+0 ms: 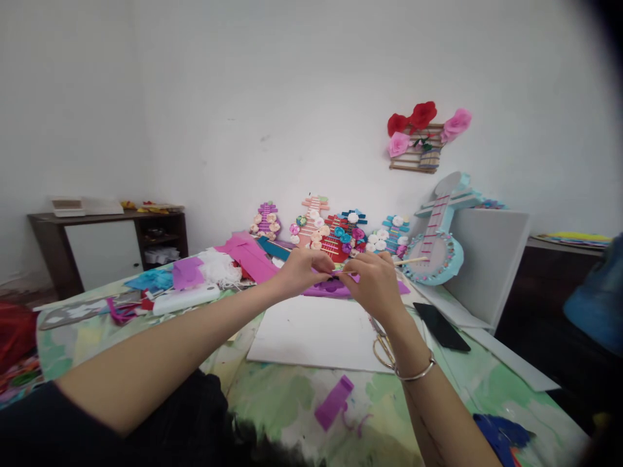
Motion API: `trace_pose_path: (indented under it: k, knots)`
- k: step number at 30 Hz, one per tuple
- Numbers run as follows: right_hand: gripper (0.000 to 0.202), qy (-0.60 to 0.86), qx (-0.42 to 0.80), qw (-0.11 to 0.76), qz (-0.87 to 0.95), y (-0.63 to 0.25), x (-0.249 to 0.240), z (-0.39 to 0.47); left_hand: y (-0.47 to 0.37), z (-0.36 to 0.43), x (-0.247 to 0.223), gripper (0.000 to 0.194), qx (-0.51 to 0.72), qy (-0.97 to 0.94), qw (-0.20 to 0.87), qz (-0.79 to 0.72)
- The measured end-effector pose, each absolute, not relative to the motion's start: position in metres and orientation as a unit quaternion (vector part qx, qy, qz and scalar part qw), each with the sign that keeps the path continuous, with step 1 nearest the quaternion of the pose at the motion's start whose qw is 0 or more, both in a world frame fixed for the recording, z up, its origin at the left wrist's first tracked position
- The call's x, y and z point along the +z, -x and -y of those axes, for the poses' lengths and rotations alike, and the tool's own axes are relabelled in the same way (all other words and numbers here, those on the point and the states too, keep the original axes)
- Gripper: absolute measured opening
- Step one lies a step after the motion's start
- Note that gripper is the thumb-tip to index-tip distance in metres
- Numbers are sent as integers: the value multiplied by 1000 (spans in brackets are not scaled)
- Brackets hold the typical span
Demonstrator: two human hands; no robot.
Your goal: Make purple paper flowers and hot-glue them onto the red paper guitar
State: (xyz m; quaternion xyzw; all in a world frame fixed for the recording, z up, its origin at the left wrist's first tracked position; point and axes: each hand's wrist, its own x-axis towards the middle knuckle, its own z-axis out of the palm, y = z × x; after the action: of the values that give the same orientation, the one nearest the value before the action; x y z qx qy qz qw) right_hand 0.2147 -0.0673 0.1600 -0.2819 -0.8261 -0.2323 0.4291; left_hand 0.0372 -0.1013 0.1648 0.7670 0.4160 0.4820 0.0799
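Observation:
Over a white board [311, 334], my left hand [304, 271] and my right hand [374, 280] meet with fingertips nearly touching. Both are closed in a pinch on a small bit of purple paper [335, 274], mostly hidden by the fingers. A thin wooden stick [413, 261] sticks out to the right from behind my right hand. Behind and below the fingers lies a larger purple sheet [328, 289]. Gold-handled scissors [383, 349] rest by my right wrist, partly covered by it.
Small paper-flowered guitar models [333, 240] line the wall. A light blue model instrument [440, 250] leans at the right, near a black phone-like slab [442, 326]. Pink paper [248, 255] and a white power strip [187, 298] lie left. A purple scrap [333, 402] lies in front.

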Motion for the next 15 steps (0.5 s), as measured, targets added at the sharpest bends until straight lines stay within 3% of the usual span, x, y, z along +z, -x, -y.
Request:
trace_pose_path:
  k: [11,15]
  knots:
    - [16,240,-218,417,849,-216,160,67,-37,103,166,27,438,-764,214,-423]
    - [16,240,-216,412,852,-218,161,67,-39,106,170,23,440,-759,260,-404]
